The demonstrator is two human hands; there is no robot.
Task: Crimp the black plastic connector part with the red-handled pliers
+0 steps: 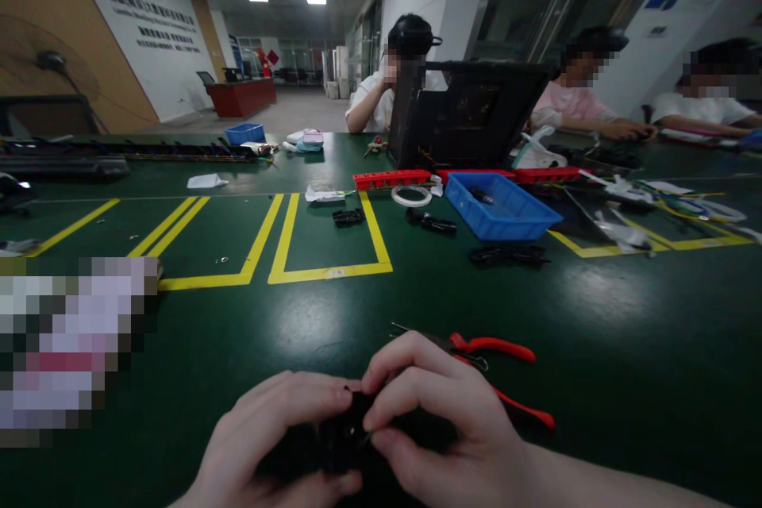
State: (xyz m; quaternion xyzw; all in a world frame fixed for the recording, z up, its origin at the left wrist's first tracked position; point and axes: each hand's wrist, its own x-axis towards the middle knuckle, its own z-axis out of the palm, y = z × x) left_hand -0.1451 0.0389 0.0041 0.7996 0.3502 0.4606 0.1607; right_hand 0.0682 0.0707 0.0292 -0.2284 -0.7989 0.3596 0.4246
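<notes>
Low in the head view, my left hand is wrapped round a small black part, its thumb below and fingers above. My right hand meets it from the right, with thumb and fingertips pinched against the part's right side. Something thin seems to show at those fingertips, but it is too small and dark to name. The part's far side and underside are hidden by my fingers. Just beyond my right hand lie pliers with red handles, their jaws partly covered by that hand. A thin bent wire piece is by the handles.
A blue bin stands farther back, with black parts in front of it. More black pieces, a white tape ring and red strips lie nearby. A large black case stands before a seated person; other people sit right.
</notes>
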